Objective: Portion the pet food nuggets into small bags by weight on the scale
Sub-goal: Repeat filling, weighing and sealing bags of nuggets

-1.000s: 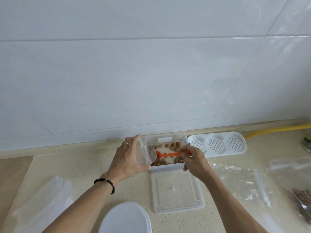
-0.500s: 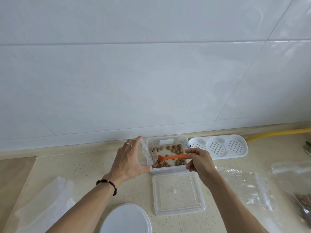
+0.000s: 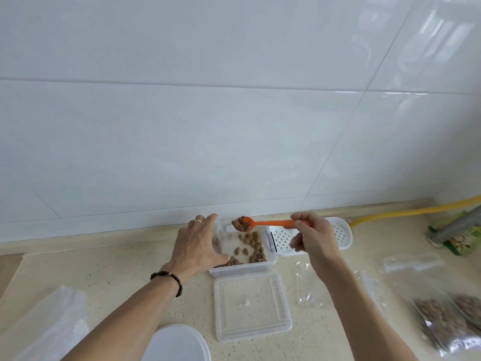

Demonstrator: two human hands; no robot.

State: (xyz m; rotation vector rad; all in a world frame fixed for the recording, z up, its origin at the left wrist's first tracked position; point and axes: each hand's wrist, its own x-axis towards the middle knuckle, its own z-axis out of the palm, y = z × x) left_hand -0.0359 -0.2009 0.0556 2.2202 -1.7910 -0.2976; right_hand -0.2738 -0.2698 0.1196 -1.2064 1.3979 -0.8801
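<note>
Orange spoon [image 3: 270, 223], loaded with brown nuggets [image 3: 241, 223], is pinched by the right hand [image 3: 313, 237] above the clear container [image 3: 243, 267]. At the container's left edge, the left hand [image 3: 198, 246] grips a small clear bag [image 3: 220, 231].

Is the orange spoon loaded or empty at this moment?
Loaded: brown nuggets heap in the orange spoon, held by the right hand above the container.

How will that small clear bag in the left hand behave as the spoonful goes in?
The bag looks thin and floppy, so its mouth would likely sag shut without the left hand holding it. The heaped nuggets on the orange spoon in the right hand sit loose and may roll off if it tilts early.
</note>
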